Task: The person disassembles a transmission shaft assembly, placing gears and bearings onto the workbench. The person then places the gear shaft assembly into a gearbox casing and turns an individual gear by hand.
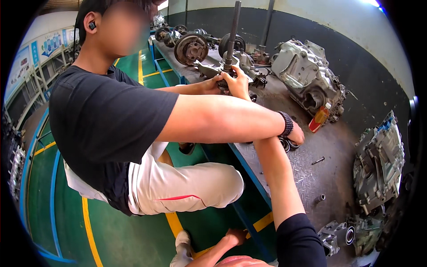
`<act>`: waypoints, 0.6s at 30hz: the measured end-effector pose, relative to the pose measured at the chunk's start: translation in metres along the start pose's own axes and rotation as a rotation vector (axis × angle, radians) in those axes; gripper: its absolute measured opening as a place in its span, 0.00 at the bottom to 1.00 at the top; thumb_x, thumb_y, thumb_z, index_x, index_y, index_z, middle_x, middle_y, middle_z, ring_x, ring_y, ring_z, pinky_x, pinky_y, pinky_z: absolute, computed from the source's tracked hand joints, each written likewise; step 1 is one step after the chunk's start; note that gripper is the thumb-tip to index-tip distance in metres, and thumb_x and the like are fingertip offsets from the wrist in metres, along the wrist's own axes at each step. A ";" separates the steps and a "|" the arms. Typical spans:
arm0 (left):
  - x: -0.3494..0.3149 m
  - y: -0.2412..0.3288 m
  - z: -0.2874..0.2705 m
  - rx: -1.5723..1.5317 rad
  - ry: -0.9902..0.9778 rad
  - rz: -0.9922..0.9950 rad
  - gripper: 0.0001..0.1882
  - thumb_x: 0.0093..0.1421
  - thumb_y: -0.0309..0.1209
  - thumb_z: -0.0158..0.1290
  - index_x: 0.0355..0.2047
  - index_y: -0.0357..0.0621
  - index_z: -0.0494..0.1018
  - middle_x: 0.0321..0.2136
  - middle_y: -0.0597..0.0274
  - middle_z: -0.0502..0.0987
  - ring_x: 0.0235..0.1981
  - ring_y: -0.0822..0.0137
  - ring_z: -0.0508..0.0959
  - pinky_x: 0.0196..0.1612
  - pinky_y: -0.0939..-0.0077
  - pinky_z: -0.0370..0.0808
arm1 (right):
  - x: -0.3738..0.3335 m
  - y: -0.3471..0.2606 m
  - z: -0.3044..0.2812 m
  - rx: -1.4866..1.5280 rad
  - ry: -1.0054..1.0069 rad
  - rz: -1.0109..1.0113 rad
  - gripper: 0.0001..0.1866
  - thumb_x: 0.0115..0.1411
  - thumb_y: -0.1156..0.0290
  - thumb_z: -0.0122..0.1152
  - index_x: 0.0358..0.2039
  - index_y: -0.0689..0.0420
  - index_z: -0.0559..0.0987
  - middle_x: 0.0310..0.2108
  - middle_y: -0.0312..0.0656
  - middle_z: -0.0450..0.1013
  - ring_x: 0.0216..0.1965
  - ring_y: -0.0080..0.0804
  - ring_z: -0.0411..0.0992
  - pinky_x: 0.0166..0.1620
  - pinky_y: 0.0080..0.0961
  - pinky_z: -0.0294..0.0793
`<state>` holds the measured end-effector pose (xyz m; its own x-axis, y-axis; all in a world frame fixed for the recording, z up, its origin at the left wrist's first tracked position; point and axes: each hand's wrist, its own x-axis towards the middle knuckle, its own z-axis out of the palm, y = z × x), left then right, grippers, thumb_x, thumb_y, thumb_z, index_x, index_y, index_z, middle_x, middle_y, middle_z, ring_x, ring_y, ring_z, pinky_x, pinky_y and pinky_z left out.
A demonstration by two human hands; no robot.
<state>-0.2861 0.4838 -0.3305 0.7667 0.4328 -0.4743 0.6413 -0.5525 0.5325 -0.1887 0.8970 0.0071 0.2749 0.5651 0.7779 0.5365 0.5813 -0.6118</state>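
My right hand (238, 82) is closed around the lower part of an upright splined gear shaft (231, 42) at the bench's far side. A co-worker's hand (212, 85) grips the same shaft beside mine, lower down. The co-worker's other arm crosses over my right forearm. At its end, a hand with a dark beaded bracelet (287, 123) reaches to dark ring-shaped parts (288, 144) on the bench. Low in the picture, a hand that looks like my left hand (235, 236) hangs near the bench's blue frame, its fingers too dark to make out.
The metal-topped bench (293, 171) carries a large gearbox housing (307, 73), a drink bottle (319, 117), a bolt (318, 160) and a small socket-like cylinder (320, 198). More castings (378, 164) line the right side. Brake drums (191, 49) stand farther back. The seated co-worker (106, 111) fills the left.
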 end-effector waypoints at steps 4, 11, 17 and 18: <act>0.012 -0.006 0.018 0.026 -0.030 0.026 0.25 0.63 0.46 0.49 0.57 0.48 0.72 0.53 0.52 0.77 0.54 0.50 0.76 0.55 0.56 0.74 | -0.006 0.020 0.006 0.070 0.097 0.064 0.26 0.46 0.64 0.71 0.43 0.67 0.77 0.37 0.53 0.76 0.40 0.44 0.75 0.47 0.35 0.73; 0.038 -0.022 0.052 -0.002 0.032 0.046 0.25 0.67 0.42 0.39 0.62 0.52 0.67 0.49 0.49 0.79 0.48 0.50 0.80 0.51 0.52 0.75 | -0.013 0.028 0.006 -0.032 0.076 -0.131 0.20 0.48 0.68 0.64 0.44 0.55 0.78 0.54 0.54 0.69 0.60 0.54 0.61 0.63 0.44 0.57; 0.007 -0.004 0.006 0.046 -0.021 -0.007 0.23 0.68 0.40 0.37 0.60 0.52 0.69 0.48 0.51 0.80 0.48 0.49 0.80 0.50 0.55 0.76 | -0.056 0.022 -0.018 -0.191 0.006 -0.071 0.20 0.54 0.68 0.62 0.48 0.57 0.75 0.48 0.52 0.70 0.53 0.55 0.65 0.57 0.44 0.64; 0.003 0.003 0.000 0.077 -0.039 -0.009 0.23 0.70 0.40 0.35 0.59 0.51 0.70 0.48 0.53 0.80 0.47 0.51 0.81 0.50 0.55 0.76 | -0.063 0.040 -0.032 -0.287 -0.039 -0.097 0.18 0.56 0.65 0.61 0.46 0.57 0.76 0.47 0.53 0.73 0.50 0.54 0.68 0.56 0.44 0.67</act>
<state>-0.2824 0.4835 -0.3302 0.7580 0.4106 -0.5068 0.6427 -0.6026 0.4730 -0.1591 0.8656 -0.0622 0.1832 0.5407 0.8210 0.7640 0.4472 -0.4650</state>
